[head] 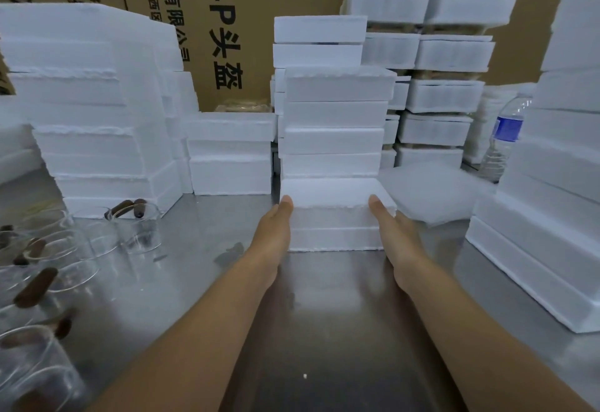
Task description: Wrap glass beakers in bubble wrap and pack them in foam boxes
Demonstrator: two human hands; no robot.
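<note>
2 bare forearms (201,330) come in from the bottom edge, nearest the lens, both aimed fwd at 1 item. At their ends the left hand (276,226) and right hand (391,228) flank the foam box (336,220), 1 per short end. Palms lie flat on the end walls, fingers straight, thumbs (286,201) up at the top corners: pressing, not curled round. Box: lid on, seated on the steel table (341,314), dead ahead on the centreline. Its long axis runs L-R across the view, so both hands are equally near and neither leads. Rear face is tight against, or just short of, the centre stack (334,125) of like boxes; cannot tell which. Judgement: a 2-handed squeeze-and-lift or a pull toward the body looks to be the step in hand. Contents not visible, so packed or not is unconfirmed. Outward: bubble wrap (431,194) sheets piled just R of the box, near the right hand. Glass beakers (136,229) grouped well to the L, unwrapped, brown oblong pieces in several. Further foam stacks (97,119) L and R, water bottle (506,138) R rear, cardboard cartons (227,38) behind.
</note>
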